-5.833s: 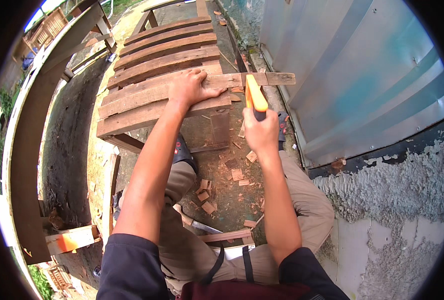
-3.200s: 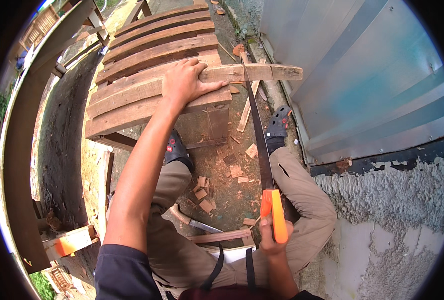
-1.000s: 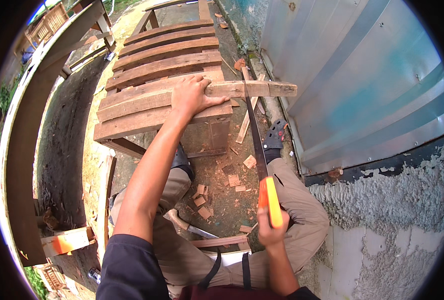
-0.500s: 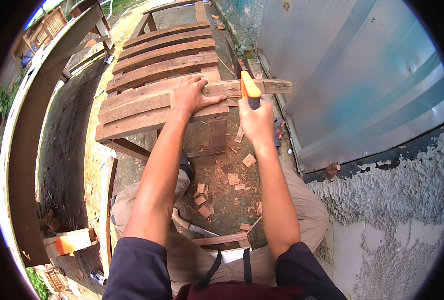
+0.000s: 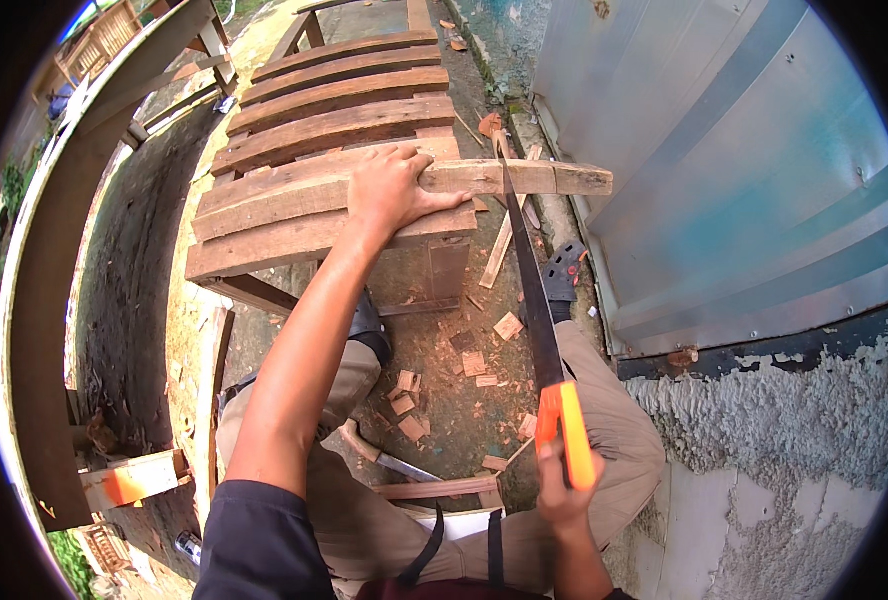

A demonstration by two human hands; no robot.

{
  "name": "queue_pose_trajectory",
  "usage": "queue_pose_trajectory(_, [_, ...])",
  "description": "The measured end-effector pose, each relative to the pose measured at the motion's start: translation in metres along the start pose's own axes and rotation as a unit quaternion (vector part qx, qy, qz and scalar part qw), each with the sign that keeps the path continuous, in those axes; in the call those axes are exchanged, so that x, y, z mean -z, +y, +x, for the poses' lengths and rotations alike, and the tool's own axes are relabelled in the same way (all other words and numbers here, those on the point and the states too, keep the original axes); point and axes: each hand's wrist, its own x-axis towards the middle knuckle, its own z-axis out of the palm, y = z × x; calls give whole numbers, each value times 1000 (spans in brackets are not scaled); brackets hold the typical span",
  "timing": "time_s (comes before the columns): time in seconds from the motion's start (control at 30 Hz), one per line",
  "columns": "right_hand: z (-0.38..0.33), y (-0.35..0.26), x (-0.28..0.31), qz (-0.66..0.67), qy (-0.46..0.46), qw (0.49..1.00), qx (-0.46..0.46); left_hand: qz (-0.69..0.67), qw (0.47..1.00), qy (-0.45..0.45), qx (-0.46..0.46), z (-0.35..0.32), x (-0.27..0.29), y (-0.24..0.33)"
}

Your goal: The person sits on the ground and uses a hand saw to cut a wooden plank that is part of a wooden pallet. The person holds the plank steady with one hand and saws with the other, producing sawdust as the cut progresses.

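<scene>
My left hand presses flat on a wooden strip that lies across a slatted wooden bench and sticks out past its right end. My right hand is pulled back near my body, gripping the orange handle of a handsaw. The dark saw blade runs up and away from me and crosses the strip just right of my left hand. My bent knees show below the bench.
Small offcut blocks and sawdust lie on the ground under the strip. A corrugated metal sheet over a rough plaster wall stands on the right. A curved timber rail borders the left. A hammer lies by my legs.
My right hand has drawn the saw back toward my body since half a second ago, when it was up at the strip. My left hand stays on the strip.
</scene>
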Motion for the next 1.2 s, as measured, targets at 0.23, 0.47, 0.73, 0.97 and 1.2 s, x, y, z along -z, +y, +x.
queue_pose_trajectory(0.23, [239,-39,-94,-4,48,998,45,6,1000,-2,5,8,0,9])
queue_pose_trajectory(0.47, [116,14,-71,11,54,997,49,4,1000,16,3,6,0,-5])
queue_pose_trajectory(0.73, [-33,24,-19,-86,20,989,122,0,1000,17,-14,-3,-2,-1])
queue_pose_trajectory(0.97, [222,10,-94,69,47,994,76,-2,1000,-1,-7,10,3,9])
queue_pose_trajectory(1.2, [161,34,-93,41,58,991,116,12,998,47,-33,8,-4,-7])
